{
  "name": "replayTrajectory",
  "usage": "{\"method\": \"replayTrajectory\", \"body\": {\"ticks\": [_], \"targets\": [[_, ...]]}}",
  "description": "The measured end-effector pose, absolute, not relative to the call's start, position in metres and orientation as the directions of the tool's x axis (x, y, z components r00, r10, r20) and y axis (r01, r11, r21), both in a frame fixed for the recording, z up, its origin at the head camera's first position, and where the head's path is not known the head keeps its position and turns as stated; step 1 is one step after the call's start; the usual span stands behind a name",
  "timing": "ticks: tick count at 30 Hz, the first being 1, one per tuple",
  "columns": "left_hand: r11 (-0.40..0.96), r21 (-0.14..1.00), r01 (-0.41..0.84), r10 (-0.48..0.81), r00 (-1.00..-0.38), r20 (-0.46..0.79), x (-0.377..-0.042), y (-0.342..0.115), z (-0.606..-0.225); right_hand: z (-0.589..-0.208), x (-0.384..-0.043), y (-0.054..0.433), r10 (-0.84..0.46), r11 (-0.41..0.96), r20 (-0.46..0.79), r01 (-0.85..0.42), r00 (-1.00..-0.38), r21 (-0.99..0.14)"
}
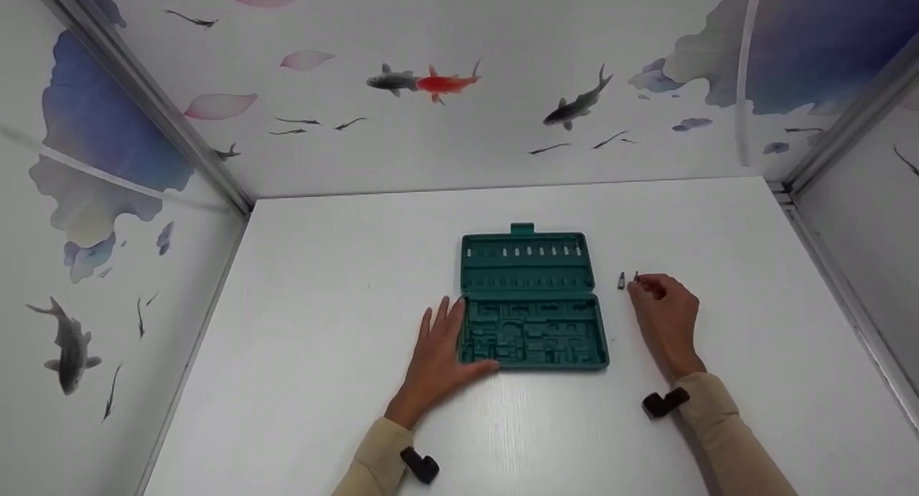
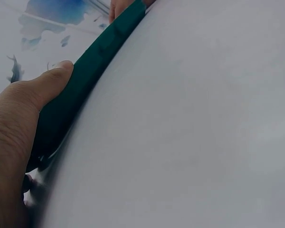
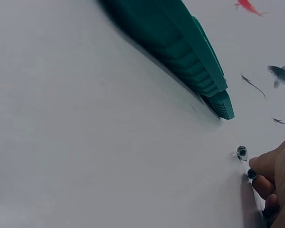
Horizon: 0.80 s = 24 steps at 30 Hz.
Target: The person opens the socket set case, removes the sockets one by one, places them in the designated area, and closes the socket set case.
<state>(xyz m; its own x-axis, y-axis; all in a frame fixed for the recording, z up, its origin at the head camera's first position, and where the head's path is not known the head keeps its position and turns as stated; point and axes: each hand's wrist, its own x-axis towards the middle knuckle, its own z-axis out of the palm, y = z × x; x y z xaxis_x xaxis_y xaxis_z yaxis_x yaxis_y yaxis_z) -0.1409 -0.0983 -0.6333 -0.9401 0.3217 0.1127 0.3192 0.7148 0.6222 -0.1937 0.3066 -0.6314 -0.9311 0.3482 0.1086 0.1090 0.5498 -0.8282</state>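
Observation:
A green plastic tool case [image 1: 533, 331] lies unfolded on the table, its moulded compartments facing up. My left hand [image 1: 439, 352] rests at its front left corner, fingers stretched along the left side and thumb on the front edge. The thumb [image 2: 57, 78] also shows against the case wall in the left wrist view. To the right of the case, my right hand [image 1: 664, 316] pinches a small dark metal bit [image 3: 251, 174] between thumb and fingertips. Just left of those fingertips is a short shiny metal socket piece [image 1: 621, 281], its hollow end visible in the right wrist view.
Several small silver bits [image 1: 529, 251] sit in a row in the case's upper half, with a gap toward the left. A latch tab [image 1: 523, 228] sticks out at the far edge. Printed panels [image 1: 495, 137] wall in the white table [image 1: 323, 324] at back and sides.

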Motion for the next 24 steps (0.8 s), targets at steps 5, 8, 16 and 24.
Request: {"method": "replayTrajectory", "body": {"ticks": [5, 8, 16, 24], "targets": [[0.714, 0.624, 0.318, 0.317, -0.941, 0.117, -0.1408, -0.0976, -0.6326, -0.6311, -0.1942, 0.3068, 0.34, 0.564, 0.133, 0.089, -0.931, -0.821], [0.713, 0.625, 0.317, 0.316, -0.942, 0.117, -0.1416, -0.0974, -0.6326, -0.6309, -0.1949, 0.3068, 0.327, 0.575, 0.157, 0.065, -0.932, -0.815], [0.707, 0.624, 0.332, 0.323, -0.937, 0.133, -0.1423, -0.0977, -0.6342, -0.631, -0.196, 0.3054, 0.322, 0.598, 0.169, 0.061, -0.932, -0.799], [0.711, 0.626, 0.32, 0.317, -0.941, 0.12, -0.1417, -0.0975, -0.6334, -0.6305, -0.1954, 0.3034, 0.328, 0.597, 0.156, 0.076, -0.932, -0.799]]}}
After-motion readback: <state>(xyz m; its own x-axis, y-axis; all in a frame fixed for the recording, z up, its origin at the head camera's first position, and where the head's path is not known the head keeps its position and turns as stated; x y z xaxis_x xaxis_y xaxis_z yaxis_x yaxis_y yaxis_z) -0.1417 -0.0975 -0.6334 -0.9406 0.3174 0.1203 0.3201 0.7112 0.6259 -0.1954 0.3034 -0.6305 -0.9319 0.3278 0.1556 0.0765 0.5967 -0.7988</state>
